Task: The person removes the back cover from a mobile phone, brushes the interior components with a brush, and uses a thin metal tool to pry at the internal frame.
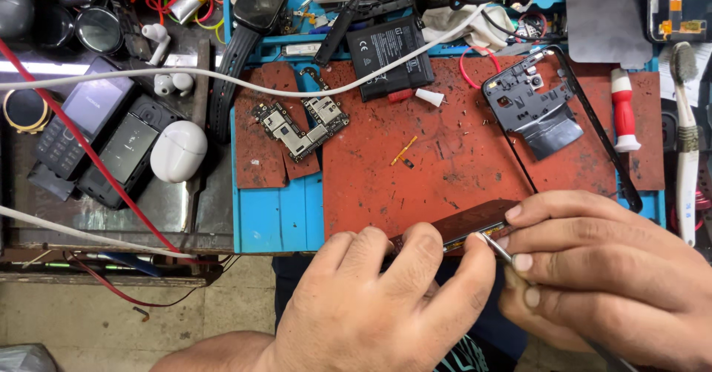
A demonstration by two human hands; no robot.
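The person's left hand [371,305] and right hand [593,268] are bare, with no gloves, rings or watch in view. The fingers [415,257] are broad, with short, trimmed nails that show pale at the tips. No sleeve reaches either wrist; the forearms behind the fingers are uncovered. Below the fingers shows a dark garment [475,353] with a teal printed pattern, only partly visible between the hands.

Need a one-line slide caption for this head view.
Both hands, left and right, hold a phone panel edge-on while tweezers probe it above a red mat.
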